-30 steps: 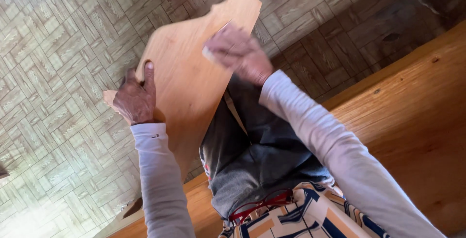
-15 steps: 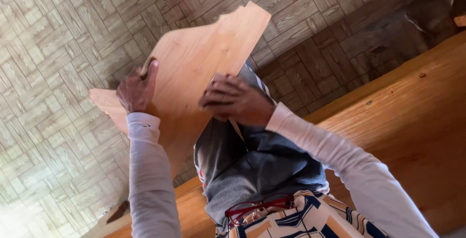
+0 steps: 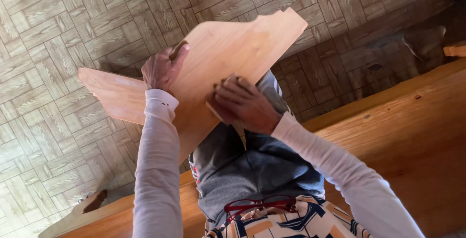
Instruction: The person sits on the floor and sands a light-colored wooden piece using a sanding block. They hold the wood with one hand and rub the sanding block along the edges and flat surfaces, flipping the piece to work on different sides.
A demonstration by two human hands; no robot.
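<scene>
Nearest the camera, red glasses [image 3: 257, 205] hang at the collar of a patterned shirt [image 3: 286, 221], above a grey lap [image 3: 252, 165]. Everything else is placed from the board [image 3: 218, 58], a pale cut-out wooden panel held tilted over the lap, its lower edge near the knees and its stepped top corner pointing away over the floor.

The right hand [image 3: 242, 104] lies on the board's lower right part, fingers curled down and pressing a small flat pad [image 3: 216, 113], probably sandpaper on a block, against the face. It is closed around the pad, not around the board. The left hand [image 3: 162, 69] is up at the board's left edge, clamped on it with the thumb on the near face and the other fingers hidden behind; a narrower arm of the board juts out left of that hand.

The work looks like sanding the face. To do it well, I judge the pad should stay flat, with strokes along the grain and even pressure, easing off before the edges so they are not rounded. The left grip must brace firmly, since the board has no rest under it.

Right of the board runs a broad wooden bench [image 3: 407, 136]. Beyond the board lies the parquet-pattern floor [image 3: 58, 24].
</scene>
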